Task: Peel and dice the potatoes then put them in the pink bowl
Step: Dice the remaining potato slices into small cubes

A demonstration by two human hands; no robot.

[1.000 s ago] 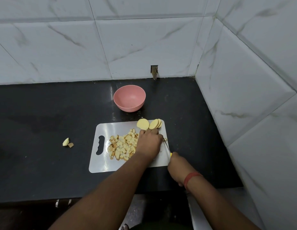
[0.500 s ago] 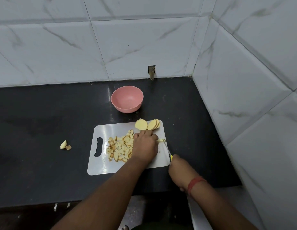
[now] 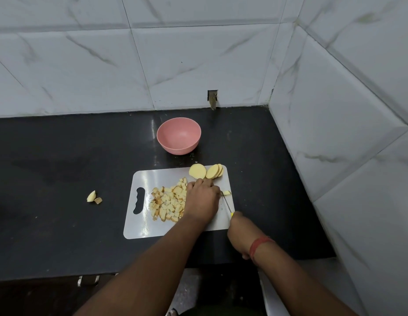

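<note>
A white cutting board (image 3: 143,229) lies on the black counter. On it sits a heap of diced potato (image 3: 167,202), and several round potato slices (image 3: 206,171) lie at its far right corner. My left hand (image 3: 202,199) presses down on potato that it hides, fingers curled over it. My right hand (image 3: 240,233) grips a yellow-handled knife (image 3: 227,205), its blade just right of the left hand. A cut piece (image 3: 226,192) lies beside the blade. The pink bowl (image 3: 178,136) stands empty beyond the board.
Two potato scraps (image 3: 94,197) lie on the black counter (image 3: 61,169) left of the board. White marble-tiled walls close the back and the right side. The counter's front edge runs just below the board.
The blade has shifted slightly along the board and a small cut piece now lies beside it. The left hand has stayed in place on the potato.
</note>
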